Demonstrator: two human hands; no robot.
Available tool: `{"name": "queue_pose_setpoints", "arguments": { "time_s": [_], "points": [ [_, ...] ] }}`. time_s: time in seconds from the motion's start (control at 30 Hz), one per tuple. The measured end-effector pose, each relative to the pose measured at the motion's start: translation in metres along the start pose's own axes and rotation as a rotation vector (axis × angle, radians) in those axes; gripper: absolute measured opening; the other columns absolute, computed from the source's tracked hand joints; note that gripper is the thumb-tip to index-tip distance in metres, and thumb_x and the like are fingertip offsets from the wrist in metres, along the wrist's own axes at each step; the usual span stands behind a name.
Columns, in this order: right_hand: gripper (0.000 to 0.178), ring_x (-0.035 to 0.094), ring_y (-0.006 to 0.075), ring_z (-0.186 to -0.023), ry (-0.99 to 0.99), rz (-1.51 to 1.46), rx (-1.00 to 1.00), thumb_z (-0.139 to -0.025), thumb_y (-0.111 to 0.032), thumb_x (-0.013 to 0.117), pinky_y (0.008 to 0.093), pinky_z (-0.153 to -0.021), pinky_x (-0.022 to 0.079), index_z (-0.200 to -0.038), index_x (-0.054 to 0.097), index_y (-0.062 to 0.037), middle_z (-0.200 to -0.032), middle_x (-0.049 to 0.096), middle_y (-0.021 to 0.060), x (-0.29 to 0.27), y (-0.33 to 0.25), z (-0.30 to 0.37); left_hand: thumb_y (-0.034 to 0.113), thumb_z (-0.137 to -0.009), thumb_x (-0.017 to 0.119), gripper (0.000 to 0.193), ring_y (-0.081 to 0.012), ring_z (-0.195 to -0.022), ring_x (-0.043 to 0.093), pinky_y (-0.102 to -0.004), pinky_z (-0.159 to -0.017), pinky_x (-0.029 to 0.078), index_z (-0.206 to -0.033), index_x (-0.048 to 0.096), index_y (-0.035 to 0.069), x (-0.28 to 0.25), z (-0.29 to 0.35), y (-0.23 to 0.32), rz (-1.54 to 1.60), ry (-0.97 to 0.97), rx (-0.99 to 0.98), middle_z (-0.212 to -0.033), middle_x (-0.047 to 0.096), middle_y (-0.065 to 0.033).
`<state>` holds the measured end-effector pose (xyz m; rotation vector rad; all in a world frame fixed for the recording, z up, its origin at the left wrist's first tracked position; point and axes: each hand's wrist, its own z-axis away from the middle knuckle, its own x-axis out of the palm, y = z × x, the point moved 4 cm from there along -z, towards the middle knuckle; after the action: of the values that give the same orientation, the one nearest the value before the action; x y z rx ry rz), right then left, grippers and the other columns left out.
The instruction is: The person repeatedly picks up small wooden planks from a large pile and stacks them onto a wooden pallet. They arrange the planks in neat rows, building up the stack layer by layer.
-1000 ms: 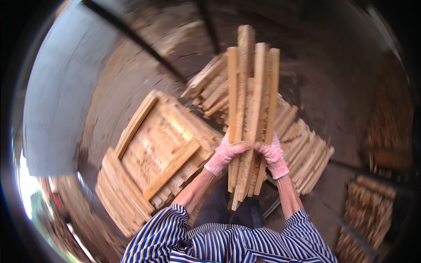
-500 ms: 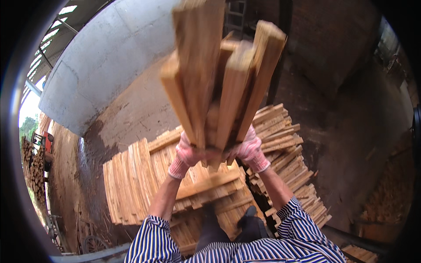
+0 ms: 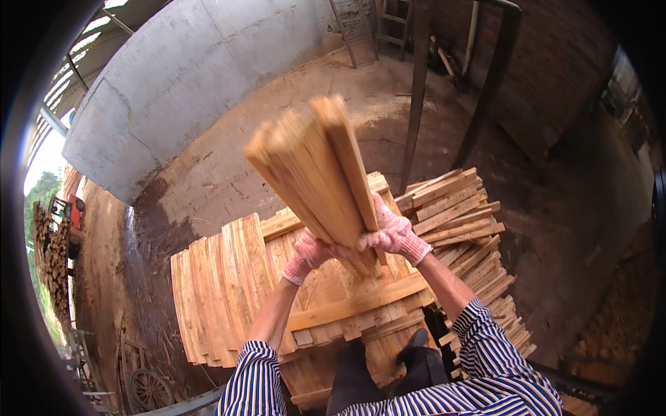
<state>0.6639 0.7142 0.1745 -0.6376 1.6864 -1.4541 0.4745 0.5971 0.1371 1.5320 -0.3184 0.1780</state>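
Observation:
A bundle of wooden planks (image 3: 305, 180) stands tilted between my hands, its upper end leaning away to the left and blurred by motion. Gripping its lower left side is my left hand (image 3: 311, 255), in a pink-and-white knit glove. My right hand (image 3: 390, 232), gloved alike, closes round the lower right side. Below the bundle lies a neat stack of planks (image 3: 222, 284), laid side by side, with one crosswise plank (image 3: 361, 299) over it near my feet. The bundle hides part of the stack.
A looser pile of planks (image 3: 479, 256) juts out on the right. Dark metal posts (image 3: 416, 104) rise behind it. Beyond are a curved grey wall (image 3: 208, 76) and ladders (image 3: 393, 28). At far left stand a red vehicle (image 3: 75, 211), stacked logs (image 3: 52, 260) and a wheel (image 3: 149, 388).
The bundle has come down and its upper end has swung left. Its planks, spread apart before, now sit close together. Both hands still hold it.

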Motion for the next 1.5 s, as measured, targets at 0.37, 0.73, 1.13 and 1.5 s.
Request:
{"name": "queue_pose_setpoints", "arguments": {
  "time_s": [0.37,0.73,1.13,1.5],
  "points": [
    [0.1,0.063,0.0264,-0.114,0.155,-0.474,0.373,-0.069,-0.043,0.09,0.0385,-0.098,0.051,-0.144,0.041,-0.0018,-0.122,0.065,0.018,0.11,-0.043,0.018,0.048,-0.083,0.079,0.076,-0.0275,-0.121,0.061,-0.0466,-0.108,0.048,-0.144,0.05,0.011,-0.035,0.119,-0.047,0.842,0.374,0.014,-0.136,0.062,-0.0085],
    [0.105,0.041,0.0417,-0.141,0.344,0.753,0.653,-0.08,-0.043,0.077,0.0499,-0.113,0.039,-0.161,0.015,-0.0175,-0.161,0.027,0.0221,0.126,0.079,0.008,0.081,-0.076,0.062,0.116,-0.0402,-0.124,0.055,-0.0528,-0.108,0.047,-0.153,0.03,0.001,-0.09,0.233,-0.035,0.725,0.449,-0.02,-0.137,0.054,-0.0208],
    [0.088,0.066,0.0318,-0.112,0.12,0.482,0.581,-0.092,-0.045,0.065,0.0342,-0.076,0.06,-0.161,0.012,-0.036,-0.159,0.029,0.0291,0.272,0.036,-0.034,0.078,-0.08,0.061,0.106,-0.038,-0.123,0.057,-0.0506,-0.108,0.047,-0.153,0.034,0.006,-0.179,0.338,-0.039,0.758,0.694,-0.021,-0.139,0.056,-0.0167],
    [0.09,0.033,0.0363,-0.147,0.005,-0.252,0.378,-0.095,-0.053,0.059,0.0374,-0.121,0.026,-0.157,0.023,0.0014,-0.157,0.033,0.0275,0.38,-0.019,-0.01,0.075,-0.083,0.06,0.097,-0.036,-0.122,0.058,-0.0486,-0.108,0.047,-0.153,0.037,0.011,-0.175,0.289,-0.052,0.891,0.626,0.003,-0.14,0.057,-0.0129]
  ]
}}
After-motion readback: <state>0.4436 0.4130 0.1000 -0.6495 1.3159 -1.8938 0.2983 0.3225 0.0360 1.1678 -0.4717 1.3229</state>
